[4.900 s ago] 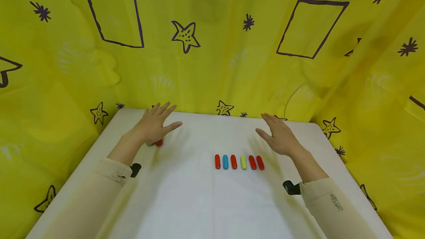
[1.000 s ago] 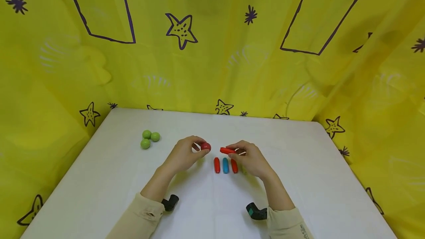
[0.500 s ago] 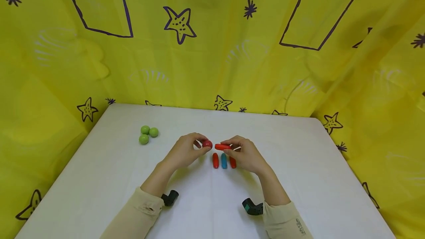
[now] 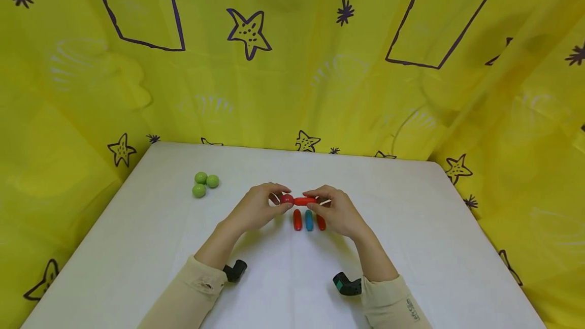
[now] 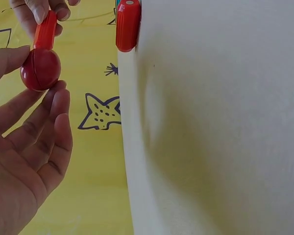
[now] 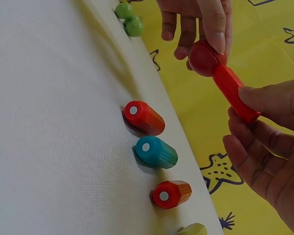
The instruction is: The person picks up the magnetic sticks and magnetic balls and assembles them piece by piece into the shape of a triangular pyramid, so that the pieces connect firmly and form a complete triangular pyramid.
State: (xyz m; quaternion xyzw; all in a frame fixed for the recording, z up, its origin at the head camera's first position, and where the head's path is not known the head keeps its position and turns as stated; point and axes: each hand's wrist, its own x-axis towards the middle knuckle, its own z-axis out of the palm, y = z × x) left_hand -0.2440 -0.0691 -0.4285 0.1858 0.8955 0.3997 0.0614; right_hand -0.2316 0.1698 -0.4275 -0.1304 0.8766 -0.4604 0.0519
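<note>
My left hand point(image 4: 256, 208) pinches a red ball point(image 4: 287, 199) between thumb and fingers above the white table. Facing it, my right hand point(image 4: 339, 213) pinches a red magnetic stick point(image 4: 303, 201) by its outer end. The stick's other end touches the ball, and both wrist views show them joined end to ball. Below the hands, a red stick point(image 4: 297, 220), a blue stick point(image 4: 309, 220) and another red stick point(image 4: 321, 222) lie side by side. In the right wrist view part of a yellow stick point(image 6: 193, 229) shows; my right hand hides it from the head view.
Several things frame the space: three green balls point(image 4: 200, 178) cluster at the table's back left, and a yellow patterned curtain point(image 4: 283, 90) hangs behind and at both sides. The white tabletop point(image 4: 283, 288) spreads in front. Black wrist cameras point(image 4: 348, 285) jut inward from both sleeves.
Both hands were open and spread about 5 seconds ago; now they hold the ball and stick. Over the last second the stick moved left until the gap to the ball closed.
</note>
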